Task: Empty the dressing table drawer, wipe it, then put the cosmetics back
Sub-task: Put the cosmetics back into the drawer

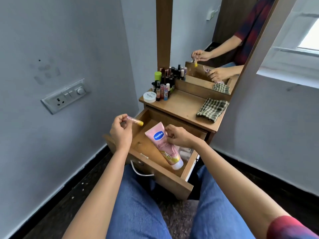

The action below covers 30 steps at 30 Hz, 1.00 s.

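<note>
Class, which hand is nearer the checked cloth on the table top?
Right. The right hand, gripping the pink tube, is down-left of the checked cloth; the left hand, pinching a yellow-capped stick, is farther left, at the drawer's left edge.

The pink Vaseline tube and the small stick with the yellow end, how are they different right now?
The pink Vaseline tube is far bigger than the small stick. The tube has a white cap and a blue logo; the stick has a yellow end. The right hand holds the tube down in the drawer, while the left hand pinches the stick over the drawer's left side. Both are pinkish, and each is in a hand.
</note>
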Motion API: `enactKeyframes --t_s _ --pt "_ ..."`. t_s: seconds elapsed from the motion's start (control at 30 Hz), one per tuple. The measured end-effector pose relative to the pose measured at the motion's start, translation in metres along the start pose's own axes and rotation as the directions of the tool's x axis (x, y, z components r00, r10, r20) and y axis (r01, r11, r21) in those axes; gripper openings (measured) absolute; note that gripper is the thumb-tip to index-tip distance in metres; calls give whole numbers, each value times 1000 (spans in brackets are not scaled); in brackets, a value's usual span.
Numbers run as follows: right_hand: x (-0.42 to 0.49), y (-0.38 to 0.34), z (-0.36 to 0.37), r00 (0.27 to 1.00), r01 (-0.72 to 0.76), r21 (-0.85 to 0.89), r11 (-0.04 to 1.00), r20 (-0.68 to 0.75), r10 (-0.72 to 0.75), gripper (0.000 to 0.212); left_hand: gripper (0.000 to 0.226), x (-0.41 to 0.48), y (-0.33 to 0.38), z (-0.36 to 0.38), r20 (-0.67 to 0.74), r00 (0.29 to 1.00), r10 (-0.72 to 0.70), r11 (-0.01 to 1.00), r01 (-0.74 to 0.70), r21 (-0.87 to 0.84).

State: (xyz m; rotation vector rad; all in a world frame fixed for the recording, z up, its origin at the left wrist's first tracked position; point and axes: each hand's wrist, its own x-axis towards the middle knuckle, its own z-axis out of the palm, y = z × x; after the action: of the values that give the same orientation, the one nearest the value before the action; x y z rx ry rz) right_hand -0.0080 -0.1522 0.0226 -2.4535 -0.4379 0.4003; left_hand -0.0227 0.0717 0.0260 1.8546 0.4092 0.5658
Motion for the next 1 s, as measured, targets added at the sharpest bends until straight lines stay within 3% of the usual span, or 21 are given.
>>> enactKeyframes --t_s 0.17,0.33,0.67,0.77,0.9,1.0 --pt "-1 -2 24 992 -56 -40 998 109 60 46 21 -1 -5 -4 -5 1000 -5 1000 5 -8" --pt "1 -4 38 968 -108 -7 994 228 107 43 21 -2 -12 -8 35 999 -12 1000 12 -7" --pt "11 2 61 970 -48 -296 954 216 115 36 22 9 -27 -15 181 983 -38 997 26 66" --pt "22 -5 58 991 3 -280 960 133 36 44 23 13 -28 -16 214 977 -22 997 7 73" --pt "38 -32 50 980 85 10 996 -181 -82 46 22 19 -32 -15 292 956 1 998 -21 67" --pt "51 -52 56 966 135 173 976 -244 -90 40 19 25 -34 -14 345 939 13 996 -42 78"
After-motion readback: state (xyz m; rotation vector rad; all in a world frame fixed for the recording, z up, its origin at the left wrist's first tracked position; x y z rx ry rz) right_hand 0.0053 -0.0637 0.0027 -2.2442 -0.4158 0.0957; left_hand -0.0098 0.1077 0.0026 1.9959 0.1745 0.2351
